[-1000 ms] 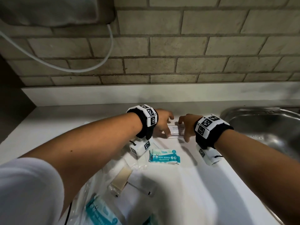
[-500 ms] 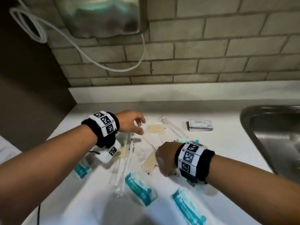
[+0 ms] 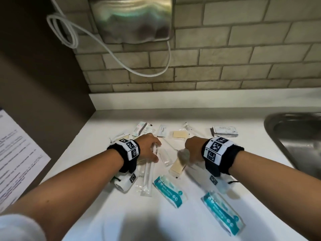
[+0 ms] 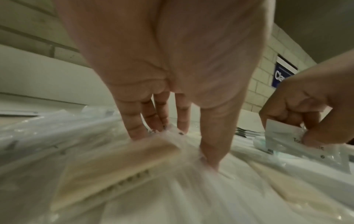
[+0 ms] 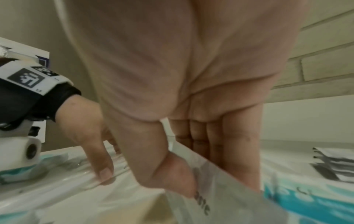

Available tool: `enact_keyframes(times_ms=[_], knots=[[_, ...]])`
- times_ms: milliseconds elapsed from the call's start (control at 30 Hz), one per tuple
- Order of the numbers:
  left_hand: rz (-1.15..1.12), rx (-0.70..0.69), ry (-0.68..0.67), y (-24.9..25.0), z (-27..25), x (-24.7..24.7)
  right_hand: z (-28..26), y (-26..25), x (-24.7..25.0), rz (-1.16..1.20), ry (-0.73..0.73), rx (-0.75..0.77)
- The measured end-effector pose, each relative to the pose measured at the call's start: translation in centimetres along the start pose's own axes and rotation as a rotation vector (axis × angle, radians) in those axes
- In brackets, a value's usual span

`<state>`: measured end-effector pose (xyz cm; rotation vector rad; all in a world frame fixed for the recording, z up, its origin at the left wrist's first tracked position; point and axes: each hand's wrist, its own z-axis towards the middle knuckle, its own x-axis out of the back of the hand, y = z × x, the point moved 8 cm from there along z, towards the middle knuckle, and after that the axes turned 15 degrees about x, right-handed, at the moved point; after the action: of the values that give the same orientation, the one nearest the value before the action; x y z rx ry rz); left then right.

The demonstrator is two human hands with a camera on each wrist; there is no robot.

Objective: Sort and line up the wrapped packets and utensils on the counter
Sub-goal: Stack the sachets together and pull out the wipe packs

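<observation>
Wrapped packets and utensils lie scattered on the white counter (image 3: 173, 228). My left hand (image 3: 156, 153) reaches down into the pile, and its fingers and thumb (image 4: 210, 151) pinch the bunched end of a clear wrapped packet (image 4: 170, 134). A beige flat piece (image 4: 114, 166) lies in that wrapper. Just to the right, my right hand (image 3: 187, 153) pinches a white toothpaste packet (image 5: 220, 189) between thumb and fingers, lifted slightly off the counter. A stack of white sachets (image 3: 225, 131) sits at the back right.
Two teal wipes packs (image 3: 170, 190) (image 3: 222, 213) lie near the front. A long wrapped white utensil (image 3: 147, 178) lies below my left hand, and a beige wrapped piece (image 3: 177, 167) below the right. The steel sink (image 3: 295, 136) is at right, a wall-mounted metal unit (image 3: 132, 20) above.
Both hands left the sachet stack and came back to the pile. The left hand, spread above the packets before, now grips a clear wrapper; the right now holds a white packet.
</observation>
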<state>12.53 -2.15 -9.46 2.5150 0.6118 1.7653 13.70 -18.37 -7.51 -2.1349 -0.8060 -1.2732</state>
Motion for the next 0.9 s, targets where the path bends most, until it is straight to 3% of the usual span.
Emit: enact_keyframes(times_ms=[500, 733, 900], knots=[[-0.588, -0.079, 0.203, -5.3, 0.3, 6.8, 3.0, -3.6, 5.6, 0.068, 0.251, 0.038], [-0.577, 0.074, 0.207, -10.5, 0.6, 6.6, 4.5, -4.5, 6.1, 0.094, 0.278, 0.041], [-0.481, 0.143, 0.120, -10.6, 0.2, 4.1, 6.1, -4.6, 6.0, 0.121, 0.281, 0.027]])
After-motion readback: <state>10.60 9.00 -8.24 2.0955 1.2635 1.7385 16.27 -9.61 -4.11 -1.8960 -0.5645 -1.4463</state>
